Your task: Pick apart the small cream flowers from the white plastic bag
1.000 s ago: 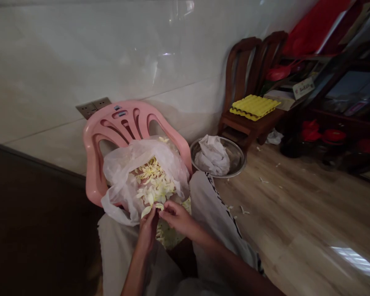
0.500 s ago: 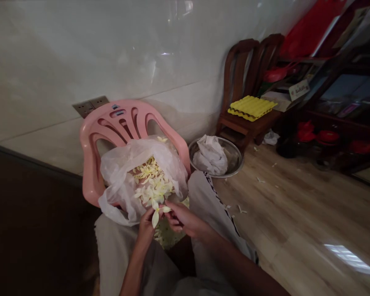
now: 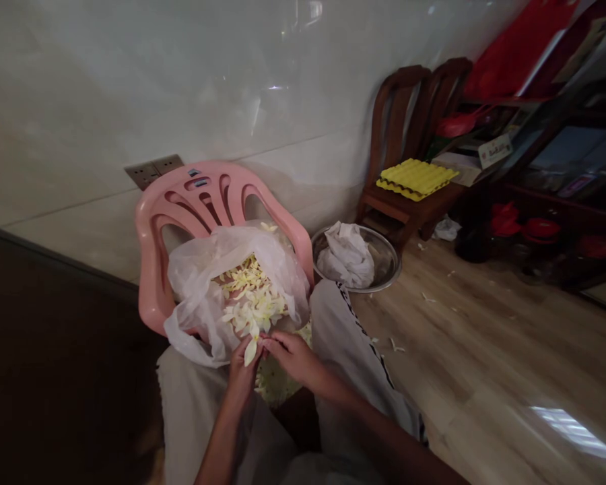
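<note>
My left hand [image 3: 243, 360] is closed on a pale yellow-white flower [image 3: 251, 349], one long petal of which points down toward me. Against the flower's right side, my right hand [image 3: 289, 355] has its thumb and fingers pinched together; what they grip is too small to tell. Just beyond both hands, a translucent white plastic bag [image 3: 196, 269] lies open on a pink plastic chair [image 3: 149, 269]. Many loose flowers [image 3: 255, 303] lie in the bag's opening. More pale flowers [image 3: 277, 380] show below my hands, between my knees.
A metal basin [image 3: 386, 273] holding a white bag [image 3: 346, 256] stands on the floor right of the pink chair. Behind it, a wooden chair [image 3: 404, 212] bears yellow egg trays [image 3: 417, 176]. Petal scraps [image 3: 396, 345] dot the wood floor.
My right hand has moved left and its fingertips now meet my left hand at the flower. The petal that stuck out to the right no longer shows. The view has shifted slightly.
</note>
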Demonstrator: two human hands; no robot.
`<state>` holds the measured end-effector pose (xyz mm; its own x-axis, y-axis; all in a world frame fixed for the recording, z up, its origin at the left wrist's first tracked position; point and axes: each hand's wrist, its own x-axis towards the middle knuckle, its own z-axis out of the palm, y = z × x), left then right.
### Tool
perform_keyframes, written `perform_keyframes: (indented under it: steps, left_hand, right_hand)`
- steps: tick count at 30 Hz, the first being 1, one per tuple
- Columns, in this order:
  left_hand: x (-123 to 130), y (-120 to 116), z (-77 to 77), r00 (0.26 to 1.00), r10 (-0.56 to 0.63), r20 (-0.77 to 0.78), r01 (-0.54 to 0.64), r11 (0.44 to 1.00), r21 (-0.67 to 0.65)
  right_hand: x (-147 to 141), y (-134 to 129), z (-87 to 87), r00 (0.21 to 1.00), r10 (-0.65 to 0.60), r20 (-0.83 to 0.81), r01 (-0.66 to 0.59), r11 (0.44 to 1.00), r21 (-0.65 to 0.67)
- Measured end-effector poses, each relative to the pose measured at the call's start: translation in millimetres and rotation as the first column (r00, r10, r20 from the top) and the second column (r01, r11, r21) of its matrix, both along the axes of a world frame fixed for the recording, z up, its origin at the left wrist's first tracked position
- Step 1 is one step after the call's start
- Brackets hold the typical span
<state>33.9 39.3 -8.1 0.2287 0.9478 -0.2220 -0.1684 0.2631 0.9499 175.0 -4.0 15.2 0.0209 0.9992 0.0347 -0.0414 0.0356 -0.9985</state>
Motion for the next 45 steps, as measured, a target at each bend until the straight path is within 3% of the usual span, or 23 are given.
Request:
perform_keyframes:
  steps: [2,5,9,14,21,26,31,40,45]
  left_hand:
    - [2.7,-1.6,6.0,0.999,0.005,0.041,-0.004,1.000,-0.008]
    - [6.3,-2.7,12.2,0.995,0.009,0.098,-0.004,0.999,-0.050]
    - [8.2,-3.4,15.2,0.993,0.020,0.119,-0.005,0.992,-0.123]
    - [7.9,-3.4,14.0,0.992,0.063,0.111,-0.043,0.984,-0.173]
    - [9.9,-4.1,13.3,0.989,0.021,0.148,0.006,0.984,-0.177]
    - [10.4,-3.3,6.1,0.992,0.019,0.129,0.001,0.988,-0.154]
    - [8.2,1.6,-5.1,0.999,0.036,-0.022,-0.038,0.994,-0.100]
    - [10.0,5.1,2.8,0.997,0.066,-0.028,-0.070,0.982,-0.175]
    - [6.9,5.6,1.1,0.989,0.009,-0.145,-0.031,0.988,-0.151]
  right_hand:
    - [-0.7,0.6,-1.6,0.997,-0.043,0.070,0.038,0.997,0.067]
    - [-2.6,1.8,-4.3,0.996,-0.060,0.064,0.057,0.997,0.051]
    - [-6.5,2.9,-7.1,0.994,-0.040,-0.098,0.032,0.996,-0.079]
    - [-8.5,3.6,-8.0,0.949,0.011,-0.314,-0.096,0.961,-0.258]
    - [-5.3,3.5,-2.3,0.908,-0.021,-0.418,-0.102,0.957,-0.270]
    - [-4.6,4.2,-3.6,0.931,-0.054,-0.361,-0.042,0.967,-0.252]
    - [-6.8,2.3,-6.8,0.992,-0.087,-0.087,0.081,0.994,-0.068]
    - [-2.0,-1.5,-6.5,0.988,-0.021,0.156,0.029,0.998,-0.049]
    - [6.9,-3.6,-2.5,0.960,-0.131,0.247,0.125,0.991,0.042]
